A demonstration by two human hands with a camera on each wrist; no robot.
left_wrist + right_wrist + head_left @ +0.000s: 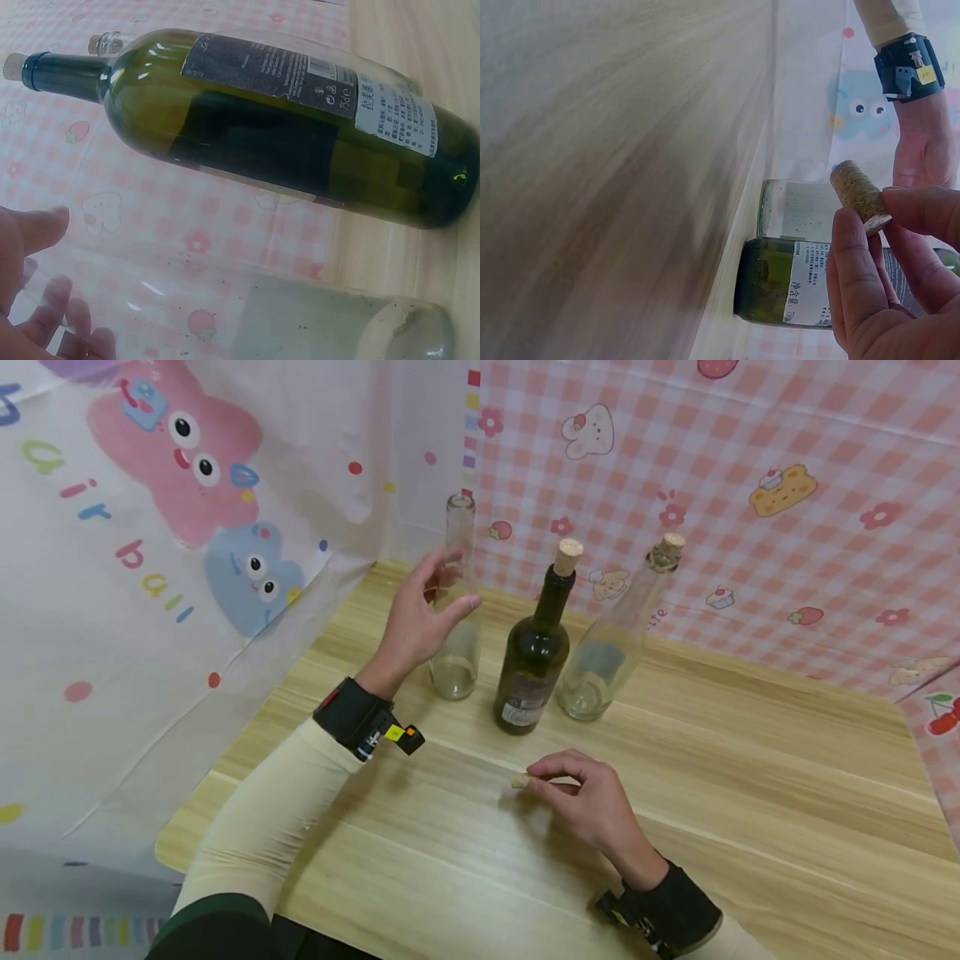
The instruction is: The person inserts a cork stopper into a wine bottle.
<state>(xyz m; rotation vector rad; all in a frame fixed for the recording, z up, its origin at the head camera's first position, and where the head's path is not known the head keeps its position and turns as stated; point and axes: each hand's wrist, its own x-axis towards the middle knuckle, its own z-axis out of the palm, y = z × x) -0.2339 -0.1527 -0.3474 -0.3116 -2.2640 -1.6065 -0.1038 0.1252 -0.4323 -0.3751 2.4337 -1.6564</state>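
Note:
A clear glass bottle with no cork in its mouth stands at the left of a row of three. My left hand is at its neck, fingers behind the glass and thumb held apart from it. Between thumb and fingertips my right hand pinches a cork, above the table in front of the bottles. The dark green wine bottle in the middle has a cork standing out of its top. At the right, another clear bottle carries a cork too.
The wood-grain table has a rounded corner at the left. Close behind the bottles hangs a pink checked cloth. A white cloth with cartoon stars hangs along the left side.

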